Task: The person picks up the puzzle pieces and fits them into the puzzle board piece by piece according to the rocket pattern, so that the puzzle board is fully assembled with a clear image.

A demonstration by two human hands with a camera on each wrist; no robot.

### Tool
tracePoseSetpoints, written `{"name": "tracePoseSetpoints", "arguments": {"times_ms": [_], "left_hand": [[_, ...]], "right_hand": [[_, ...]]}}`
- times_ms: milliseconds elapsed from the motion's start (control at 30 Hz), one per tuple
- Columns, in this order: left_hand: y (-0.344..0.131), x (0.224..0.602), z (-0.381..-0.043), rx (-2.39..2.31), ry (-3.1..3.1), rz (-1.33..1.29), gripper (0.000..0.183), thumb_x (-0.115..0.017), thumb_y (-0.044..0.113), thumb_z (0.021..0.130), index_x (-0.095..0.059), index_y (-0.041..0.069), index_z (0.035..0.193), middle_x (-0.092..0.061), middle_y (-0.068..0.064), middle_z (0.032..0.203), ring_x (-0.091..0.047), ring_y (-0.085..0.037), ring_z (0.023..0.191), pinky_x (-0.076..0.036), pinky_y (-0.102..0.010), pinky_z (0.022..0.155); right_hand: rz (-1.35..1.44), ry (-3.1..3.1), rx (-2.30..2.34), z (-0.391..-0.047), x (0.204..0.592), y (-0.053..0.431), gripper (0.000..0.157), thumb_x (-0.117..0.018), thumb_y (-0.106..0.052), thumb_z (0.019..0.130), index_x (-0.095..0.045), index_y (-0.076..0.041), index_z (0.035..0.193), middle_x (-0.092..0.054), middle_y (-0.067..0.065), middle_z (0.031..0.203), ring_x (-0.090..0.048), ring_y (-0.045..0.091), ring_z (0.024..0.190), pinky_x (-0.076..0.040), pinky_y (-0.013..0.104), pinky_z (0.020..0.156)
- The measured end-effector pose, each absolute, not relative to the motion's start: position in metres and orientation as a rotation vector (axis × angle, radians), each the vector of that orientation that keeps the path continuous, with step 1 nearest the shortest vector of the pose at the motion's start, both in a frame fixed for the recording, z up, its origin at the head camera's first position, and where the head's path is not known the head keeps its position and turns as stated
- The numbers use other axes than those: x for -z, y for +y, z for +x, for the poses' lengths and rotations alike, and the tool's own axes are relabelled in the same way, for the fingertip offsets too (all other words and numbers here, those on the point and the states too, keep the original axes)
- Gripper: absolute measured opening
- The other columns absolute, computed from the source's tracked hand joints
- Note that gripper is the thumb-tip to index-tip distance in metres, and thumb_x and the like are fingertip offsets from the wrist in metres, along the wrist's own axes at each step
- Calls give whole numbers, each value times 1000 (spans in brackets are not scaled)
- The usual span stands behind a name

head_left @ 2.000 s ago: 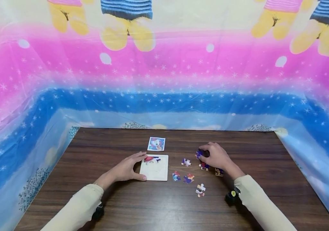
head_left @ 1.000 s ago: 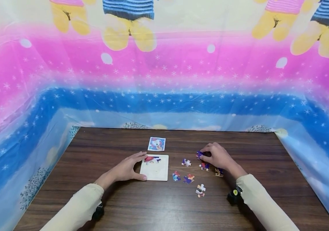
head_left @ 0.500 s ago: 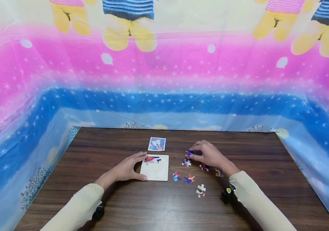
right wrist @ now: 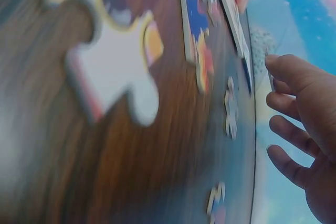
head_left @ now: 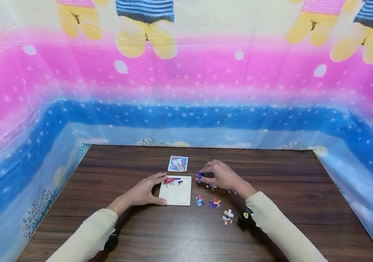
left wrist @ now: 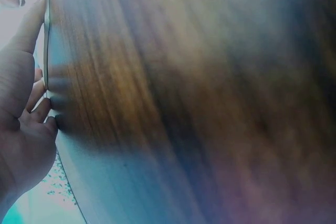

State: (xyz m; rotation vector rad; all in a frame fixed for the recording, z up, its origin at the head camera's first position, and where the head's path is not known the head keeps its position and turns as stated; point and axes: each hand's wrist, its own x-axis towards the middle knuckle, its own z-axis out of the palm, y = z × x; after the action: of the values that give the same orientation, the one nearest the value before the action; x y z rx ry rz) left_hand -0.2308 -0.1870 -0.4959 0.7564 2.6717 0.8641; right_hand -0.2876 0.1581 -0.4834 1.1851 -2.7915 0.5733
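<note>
My left hand (head_left: 144, 191) grips the left side of a pale square puzzle tray (head_left: 179, 196), thumb at its near corner and fingers at the far one. A red, white and purple section of picture (head_left: 172, 181) fills the tray's far left part. Between thumb and fingers my right hand (head_left: 221, 176) pinches a purple puzzle piece (head_left: 199, 177), just right of the tray's far corner. In the right wrist view the piece shows only as a thin edge (right wrist: 270, 77) at the thumb tip. Under that hand lies a white puzzle piece (head_left: 211, 186), partly hidden.
Beyond the tray lies a picture card (head_left: 177, 163) with a similar design. Loose puzzle pieces lie nearer me: a blue and red one (head_left: 200, 200), a purple and orange one (head_left: 214, 203) and a white one (head_left: 227, 217). Another piece (head_left: 232, 191) shows under the right wrist. A printed cloth (head_left: 186, 116) borders the table.
My right hand has carried the purple puzzle piece leftward from the loose pieces to near the tray. Its forearm now covers more of the right-hand pieces. The left hand stays on the tray.
</note>
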Motion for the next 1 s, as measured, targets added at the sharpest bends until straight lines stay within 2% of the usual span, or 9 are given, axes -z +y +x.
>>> {"name": "tracePoseSetpoints", "arguments": {"times_ms": [433,1000], "left_hand": [[-185,495,-230,-859,2676,758,98,-84,51,82,-41,6,157,-32,-11,165,-27,-37,153,-30,-61,117],[-187,497,-232,-865,2669,749,96,-83,52,83,-41,7,157,-32,-11,166,-27,-38,153,-30,-63,116]], "right_hand": [[1266,-2807,-585,-288,488,121,31,-73,-35,97,-78,-15,120,-72,-1,114,-62,16,106,-54,37,92],[1269,-2861,-512,-292,496,103,34,-71,-38,97,-77,-16,123,-71,1,120,-62,15,103,-53,35,85]]}}
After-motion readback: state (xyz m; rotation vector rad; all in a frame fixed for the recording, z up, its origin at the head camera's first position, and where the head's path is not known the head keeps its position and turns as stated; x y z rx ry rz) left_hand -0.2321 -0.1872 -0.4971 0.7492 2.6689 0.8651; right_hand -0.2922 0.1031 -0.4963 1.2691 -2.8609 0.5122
